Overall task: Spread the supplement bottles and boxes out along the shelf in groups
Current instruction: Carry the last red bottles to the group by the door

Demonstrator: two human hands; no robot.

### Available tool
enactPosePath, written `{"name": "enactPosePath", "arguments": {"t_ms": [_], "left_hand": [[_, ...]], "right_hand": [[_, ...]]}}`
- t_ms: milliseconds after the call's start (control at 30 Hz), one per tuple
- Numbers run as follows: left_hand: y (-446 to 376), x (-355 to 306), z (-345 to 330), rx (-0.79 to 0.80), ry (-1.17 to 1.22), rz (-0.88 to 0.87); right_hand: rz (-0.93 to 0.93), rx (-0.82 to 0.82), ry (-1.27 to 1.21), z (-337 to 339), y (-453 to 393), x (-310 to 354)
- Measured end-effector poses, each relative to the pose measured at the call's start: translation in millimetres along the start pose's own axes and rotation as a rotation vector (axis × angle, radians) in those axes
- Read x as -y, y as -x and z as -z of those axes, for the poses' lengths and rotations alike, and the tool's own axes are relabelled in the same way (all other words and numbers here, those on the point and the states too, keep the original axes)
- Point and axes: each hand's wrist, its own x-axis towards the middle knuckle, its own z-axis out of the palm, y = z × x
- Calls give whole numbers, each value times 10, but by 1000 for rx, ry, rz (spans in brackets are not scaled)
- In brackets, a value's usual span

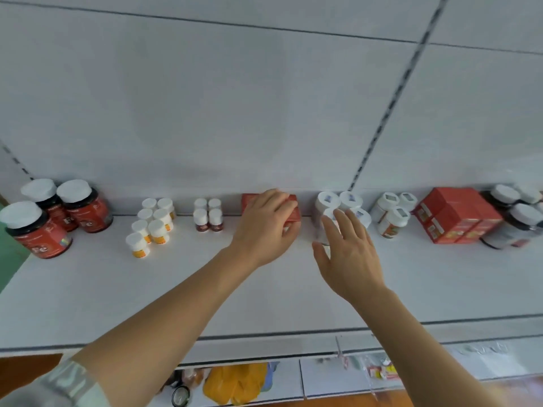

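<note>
White shelf (88, 289): left hand (266, 227) clasps red box (292, 214); right hand (348, 254) splayed, empty, touching white-capped bottles (338, 201).

The left hand (266, 227) covers most of the red box (292, 211) at 12 o'clock. Dark bottles (512, 223) at 3 o'clock are blurred and cut by the edge. Items on the lower shelf (235, 380), perhaps packets, stay unreadable.

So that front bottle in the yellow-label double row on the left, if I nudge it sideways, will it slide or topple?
The front yellow-label bottle looks small and upright with a flat base, so on the smooth white shelf it should probably slide. Its cap looks as wide as its body, so a push up high might tip it. Neighbours stand close behind and could get knocked.
</note>
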Motion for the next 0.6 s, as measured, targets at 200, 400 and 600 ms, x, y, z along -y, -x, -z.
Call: {"name": "enactPosePath", "arguments": {"t_ms": [200,400,600], "left_hand": [[-307,-1097,-236,44,-8,-75],[-674,-2636,-731,32,66,-173],[-1113,-4015,-1267,83,139,-311]], "right_hand": [[-140,-20,34,368,496,-936],[-256,-22,112,877,1147,-2256],[-430,-22,158,1340,1720,-3534]]}}
